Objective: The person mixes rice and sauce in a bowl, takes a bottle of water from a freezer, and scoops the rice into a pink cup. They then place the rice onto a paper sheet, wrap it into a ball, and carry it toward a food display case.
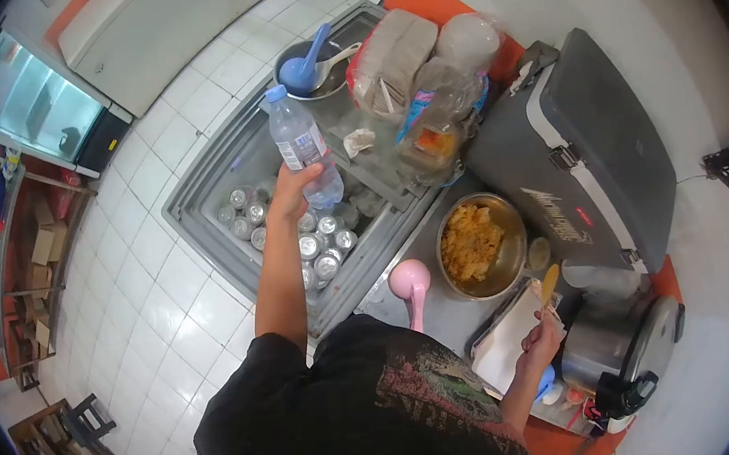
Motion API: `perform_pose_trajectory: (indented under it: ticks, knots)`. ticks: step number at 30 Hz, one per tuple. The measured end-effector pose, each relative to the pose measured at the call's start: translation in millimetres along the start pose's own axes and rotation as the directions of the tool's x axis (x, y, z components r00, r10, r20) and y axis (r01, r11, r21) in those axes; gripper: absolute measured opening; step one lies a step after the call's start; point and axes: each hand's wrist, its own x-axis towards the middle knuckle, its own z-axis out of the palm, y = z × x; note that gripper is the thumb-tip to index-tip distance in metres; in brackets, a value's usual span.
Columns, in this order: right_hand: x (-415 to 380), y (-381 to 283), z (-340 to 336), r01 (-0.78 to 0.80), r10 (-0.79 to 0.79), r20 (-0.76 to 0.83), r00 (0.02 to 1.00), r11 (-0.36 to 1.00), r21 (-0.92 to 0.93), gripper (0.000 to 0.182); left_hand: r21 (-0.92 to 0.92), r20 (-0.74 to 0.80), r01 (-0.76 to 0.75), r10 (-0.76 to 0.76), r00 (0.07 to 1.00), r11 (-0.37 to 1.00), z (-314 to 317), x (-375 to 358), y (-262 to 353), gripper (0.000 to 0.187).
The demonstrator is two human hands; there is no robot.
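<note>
My left hand (295,189) is wrapped round a clear plastic bottle (295,132) with a blue cap and a label. It holds the bottle upright over the chest freezer of drink cans (323,246). My right hand (540,342) is closed on a yellow flat-ended utensil (550,282), whose end points away from me; its exact kind is not clear. Beneath that hand lies a shallow tray (496,358) with a white sheet. Beyond it stands a metal bowl (519,250) of yellow-orange food. A pink ladle (409,281) rests on the metal counter to the left.
A large grey cooler box (546,162) stands behind the bowl, and a rice cooker (608,348) sits at the right. On the freezer's far end are a pot with a blue ladle (301,68) and bagged packages (394,49). White tiles (141,280) cover the floor at left.
</note>
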Motion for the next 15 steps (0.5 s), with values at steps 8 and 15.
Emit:
perform_pose_trajectory:
  ticks: [8,15]
  knots:
    - [0.4,8.5,-9.3,-0.031,0.032,-0.039,0.999,0.999,0.010,0.030,0.185,-0.164,-0.058,0.089,0.983,0.981,13.2,32.0,-11.8,0.052]
    - [6.7,10.3,-4.8,-0.047,0.049,-0.027,0.998,0.998,0.044,0.028,0.534,-0.220,-0.036,0.180,0.959,0.844,23.9,45.4,4.9,0.053]
